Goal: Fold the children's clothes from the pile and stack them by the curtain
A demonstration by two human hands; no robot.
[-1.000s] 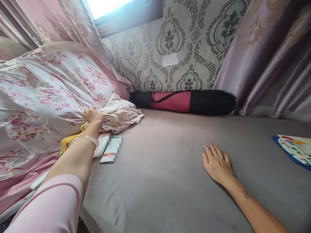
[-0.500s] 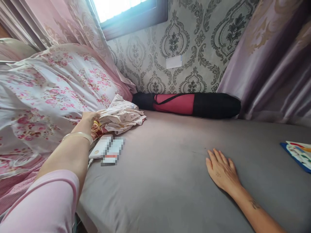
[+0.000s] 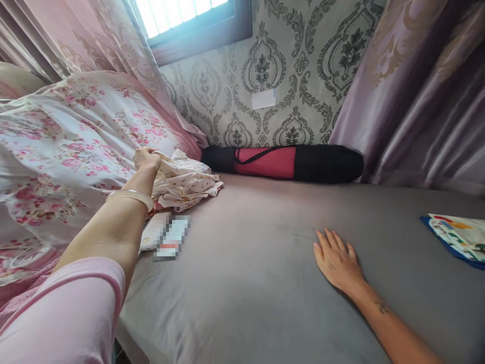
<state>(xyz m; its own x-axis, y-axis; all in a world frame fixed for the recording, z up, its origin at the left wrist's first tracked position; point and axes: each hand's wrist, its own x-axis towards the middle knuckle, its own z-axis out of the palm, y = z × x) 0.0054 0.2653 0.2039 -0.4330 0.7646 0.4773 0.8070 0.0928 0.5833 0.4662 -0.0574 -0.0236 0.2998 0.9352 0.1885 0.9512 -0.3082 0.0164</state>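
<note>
At the left, my left hand (image 3: 147,158) is closed on the edge of a cream cloth with a small print, part of a crumpled heap of fabric (image 3: 185,184) on the bed. The fingertips are partly hidden behind the hand. Some red patterned fabric shows under the heap. My right hand (image 3: 336,260) lies palm down on the grey sheet (image 3: 257,253), its fingers stretched out and holding nothing. Beside my left forearm lie a white power bank (image 3: 153,233) and a blurred-out flat rectangular object (image 3: 174,237).
A long black and red bag (image 3: 265,163) lies along the patterned wall. Several colourful printed pieces on blue (image 3: 454,237) rest at the right. Floral bedding (image 3: 83,136) is piled on the left, and curtains (image 3: 417,101) hang on both sides of the window (image 3: 185,20).
My left hand has lifted and shifted slightly right, pulling up the edge of the cloth. My right hand stays flat on the sheet. The view has turned slightly.
</note>
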